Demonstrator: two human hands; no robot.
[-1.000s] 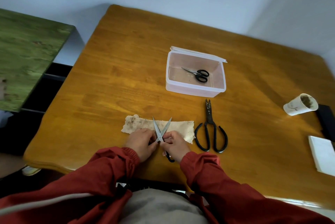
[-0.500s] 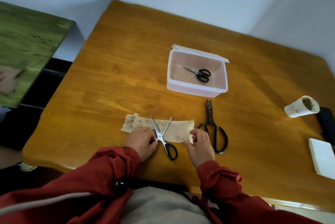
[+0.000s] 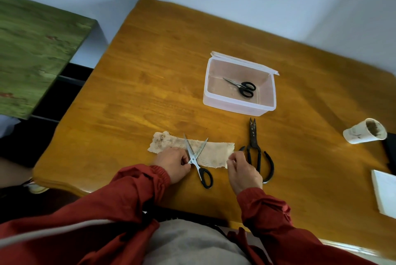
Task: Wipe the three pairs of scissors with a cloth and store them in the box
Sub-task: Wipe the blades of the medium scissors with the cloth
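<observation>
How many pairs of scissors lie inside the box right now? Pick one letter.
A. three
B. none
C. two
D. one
D: only the small pair with black handles lies in the box; the open pair rests on the cloth, and the large pair lies on the table in front of the box.

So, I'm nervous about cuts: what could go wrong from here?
The scissors lie with blades spread on the cloth; the left hand holds them near the pivot, so closing blades might nip it. The right hand pinches the cloth's corner beside the black shears and could knock them.
</observation>
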